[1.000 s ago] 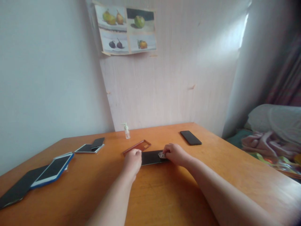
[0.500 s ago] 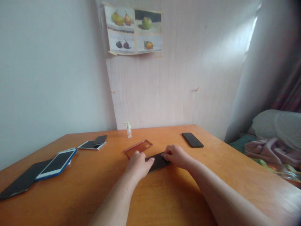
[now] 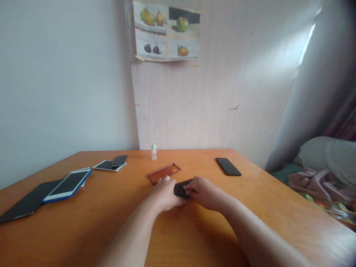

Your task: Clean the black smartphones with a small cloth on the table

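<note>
A bare, rounded left hand and a bare, rounded right hand are seen, joined to a smooth, bare left forearm and a smooth, bare right forearm, both tapered toward the hands.

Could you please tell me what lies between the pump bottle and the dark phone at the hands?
In the head view, a reddish-brown phone case lies on the tabletop between the pump bottle and the dark phone.

Head camera: looks forward and down across table toward pale panel; hands midway off, below centre.
</note>
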Tool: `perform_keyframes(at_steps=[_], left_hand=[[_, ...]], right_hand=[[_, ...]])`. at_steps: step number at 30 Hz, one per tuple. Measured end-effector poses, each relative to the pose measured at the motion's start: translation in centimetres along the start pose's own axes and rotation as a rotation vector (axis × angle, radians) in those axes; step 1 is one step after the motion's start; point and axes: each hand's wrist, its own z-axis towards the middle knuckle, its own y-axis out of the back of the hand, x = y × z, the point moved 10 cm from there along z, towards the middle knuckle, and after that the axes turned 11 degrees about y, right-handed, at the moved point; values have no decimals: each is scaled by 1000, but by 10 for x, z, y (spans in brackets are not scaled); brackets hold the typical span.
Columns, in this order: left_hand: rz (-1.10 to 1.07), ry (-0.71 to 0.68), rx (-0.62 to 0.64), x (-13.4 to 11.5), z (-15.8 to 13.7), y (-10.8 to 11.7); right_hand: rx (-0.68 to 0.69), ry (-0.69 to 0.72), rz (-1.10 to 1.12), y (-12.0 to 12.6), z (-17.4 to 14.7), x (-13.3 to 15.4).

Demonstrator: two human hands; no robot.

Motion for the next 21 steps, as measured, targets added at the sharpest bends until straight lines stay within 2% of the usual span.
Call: perform_keyframes(at_steps=[4, 6, 8, 13, 21], left_hand=[[-43, 2, 7, 1, 0, 0], [-53, 0, -2, 2, 0, 0], [-54, 2, -10, 3, 0, 0], [-46, 14, -5, 6, 1, -3], [-114, 5, 12, 9, -2, -2]], right_hand=[[-41, -175, -96, 14, -4, -42], [-77, -233, -141, 21, -5, -55], [-94, -242, -159, 21, -5, -52], [-86, -143, -123, 8, 1, -23], [-141, -240, -152, 15, -3, -59]])
